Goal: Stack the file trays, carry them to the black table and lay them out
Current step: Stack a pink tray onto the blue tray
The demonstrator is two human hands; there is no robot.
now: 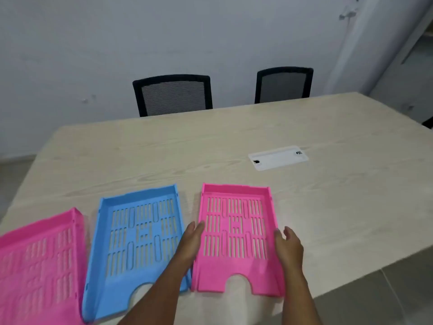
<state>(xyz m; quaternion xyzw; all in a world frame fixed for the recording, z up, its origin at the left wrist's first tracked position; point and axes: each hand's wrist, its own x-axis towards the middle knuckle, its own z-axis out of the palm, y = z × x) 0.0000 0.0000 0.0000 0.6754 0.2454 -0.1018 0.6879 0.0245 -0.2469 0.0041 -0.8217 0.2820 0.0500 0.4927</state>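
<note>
Three slotted plastic file trays lie side by side on a pale wooden table [234, 141]. A pink tray [35, 266] is at the far left, partly cut off by the frame. A blue tray [138, 238] lies in the middle. Another pink tray [234, 238] lies at the right. My left hand [191, 242] rests with fingers apart at the left wall of the right pink tray. My right hand [287, 247] is at that tray's right wall, fingers apart. Neither hand has closed around the tray.
A white cable cover plate [278, 157] is set into the table beyond the trays. Two black mesh chairs [173, 95] [283, 84] stand at the far edge against a white wall. The table's right edge runs diagonally, with grey floor [386, 289] beside it.
</note>
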